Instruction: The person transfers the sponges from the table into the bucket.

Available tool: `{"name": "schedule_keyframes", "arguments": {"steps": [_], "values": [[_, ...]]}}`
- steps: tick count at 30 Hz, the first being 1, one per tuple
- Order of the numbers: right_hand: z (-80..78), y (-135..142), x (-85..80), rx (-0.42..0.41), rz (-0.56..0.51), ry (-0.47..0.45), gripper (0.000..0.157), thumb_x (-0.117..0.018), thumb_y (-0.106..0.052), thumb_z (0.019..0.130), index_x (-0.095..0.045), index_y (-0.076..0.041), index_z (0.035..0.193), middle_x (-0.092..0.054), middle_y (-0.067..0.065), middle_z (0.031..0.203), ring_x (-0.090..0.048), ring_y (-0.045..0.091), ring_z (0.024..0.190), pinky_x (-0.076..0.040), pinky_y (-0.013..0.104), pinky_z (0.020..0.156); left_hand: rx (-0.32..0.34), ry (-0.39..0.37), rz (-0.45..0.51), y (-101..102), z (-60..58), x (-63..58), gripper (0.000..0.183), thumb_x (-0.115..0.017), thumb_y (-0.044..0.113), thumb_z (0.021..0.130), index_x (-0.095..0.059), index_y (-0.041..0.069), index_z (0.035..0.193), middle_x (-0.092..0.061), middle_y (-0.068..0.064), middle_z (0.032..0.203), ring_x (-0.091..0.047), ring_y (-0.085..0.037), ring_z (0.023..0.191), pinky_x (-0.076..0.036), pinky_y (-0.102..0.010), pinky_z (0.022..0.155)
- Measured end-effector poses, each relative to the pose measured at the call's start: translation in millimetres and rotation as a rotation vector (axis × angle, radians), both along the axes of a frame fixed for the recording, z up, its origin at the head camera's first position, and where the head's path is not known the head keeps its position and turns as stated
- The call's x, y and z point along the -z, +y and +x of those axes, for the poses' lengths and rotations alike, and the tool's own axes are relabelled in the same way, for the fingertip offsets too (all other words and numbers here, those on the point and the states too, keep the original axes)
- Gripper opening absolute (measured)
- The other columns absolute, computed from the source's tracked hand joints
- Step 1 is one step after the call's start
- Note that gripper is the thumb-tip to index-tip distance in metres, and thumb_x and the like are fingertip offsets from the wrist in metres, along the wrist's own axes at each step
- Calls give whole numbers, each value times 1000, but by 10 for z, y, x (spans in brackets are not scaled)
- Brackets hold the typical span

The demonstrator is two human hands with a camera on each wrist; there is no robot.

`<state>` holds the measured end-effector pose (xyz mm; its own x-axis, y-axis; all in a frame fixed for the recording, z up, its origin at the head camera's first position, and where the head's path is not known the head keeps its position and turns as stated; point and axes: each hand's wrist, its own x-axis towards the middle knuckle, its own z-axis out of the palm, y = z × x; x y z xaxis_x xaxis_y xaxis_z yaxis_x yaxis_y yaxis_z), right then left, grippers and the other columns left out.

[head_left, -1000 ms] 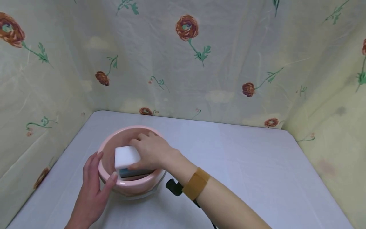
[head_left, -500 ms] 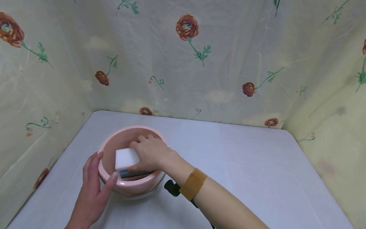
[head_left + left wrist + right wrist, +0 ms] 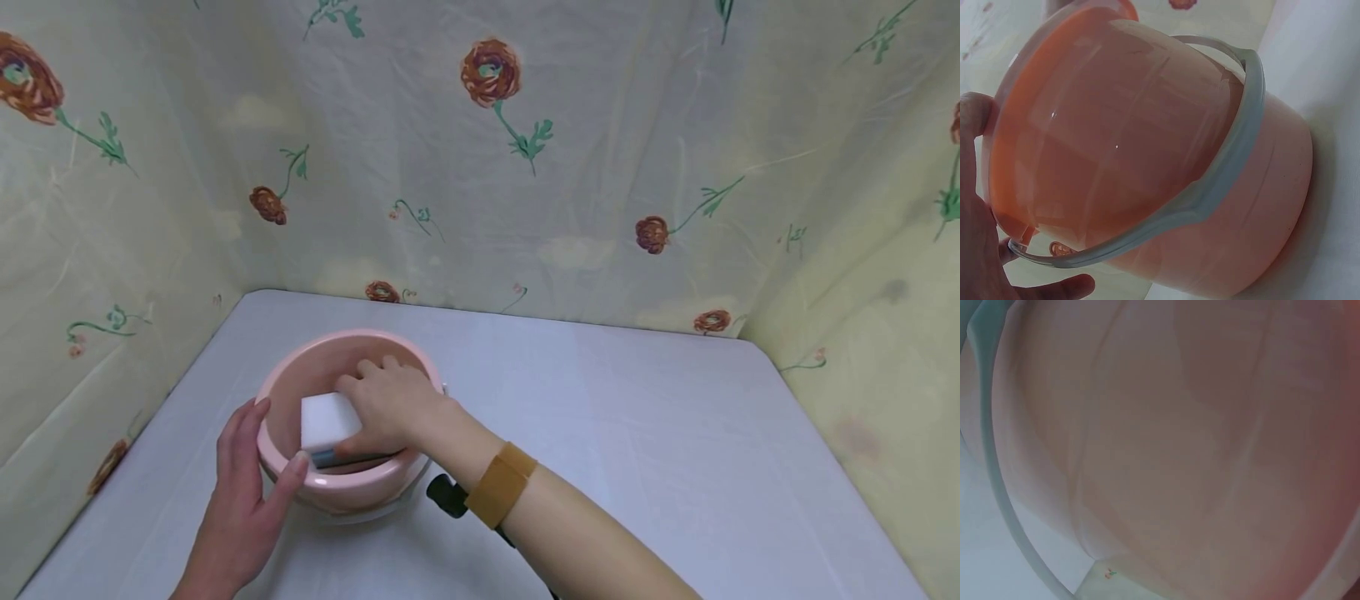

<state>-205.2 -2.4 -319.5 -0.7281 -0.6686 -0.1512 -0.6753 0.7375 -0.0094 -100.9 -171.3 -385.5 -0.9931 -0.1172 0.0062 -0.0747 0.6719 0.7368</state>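
A pink bucket (image 3: 370,490) stands on the left half of the table, its grey-blue handle (image 3: 1200,203) hanging down along the outside. My left hand (image 3: 243,492) holds the bucket's left rim, thumb at the front and fingers along the side. Inside the bucket, my right hand (image 3: 393,408) grips a white box (image 3: 327,422) with a blue band on its side, fingers over the far side and thumb on the near one. The box's lower part is hidden by the bucket wall. In the right wrist view only the bucket's outer wall (image 3: 1147,437) and handle fill the picture.
A white cloth covers the table (image 3: 600,433). Flower-printed curtains (image 3: 585,150) hang along the back and both sides. On my right wrist a brown strap (image 3: 502,485) carries a small black camera (image 3: 447,497) close to the bucket's right side.
My right hand has sunk a little deeper into the bucket with the white box, and less of the box's blue side shows. The left hand and the bucket have stayed in place.
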Motion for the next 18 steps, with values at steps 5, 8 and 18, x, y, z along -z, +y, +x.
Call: {"name": "schedule_keyframes", "arguments": {"steps": [5, 8, 18], "values": [[7, 40, -39, -5, 1, 0, 74, -70, -64, 85, -54, -22, 144, -56, 1, 132, -51, 20, 113, -46, 34, 95, -3, 14, -7, 4, 7, 6, 83, -49, 52, 103, 0, 18, 162, 4, -17, 163, -27, -52, 139, -30, -69, 105], [12, 72, -75, -4, -10, -9, 75, -70, -64, 85, -53, -22, 146, -55, 1, 137, -50, 22, 120, -44, 36, 101, 1, 17, -14, -5, 4, 16, 83, -49, 51, 103, 0, 17, 162, 4, -18, 163, -27, -52, 140, -30, -69, 105], [51, 196, -189, 13, -65, -4, 75, -71, -61, 85, -54, -20, 145, -53, 3, 142, -48, 24, 128, -44, 37, 104, 0, 41, -14, -2, 10, 23, 82, -49, 50, 103, 0, 19, 162, 4, -16, 163, -26, -53, 140, -30, -70, 105]]}}
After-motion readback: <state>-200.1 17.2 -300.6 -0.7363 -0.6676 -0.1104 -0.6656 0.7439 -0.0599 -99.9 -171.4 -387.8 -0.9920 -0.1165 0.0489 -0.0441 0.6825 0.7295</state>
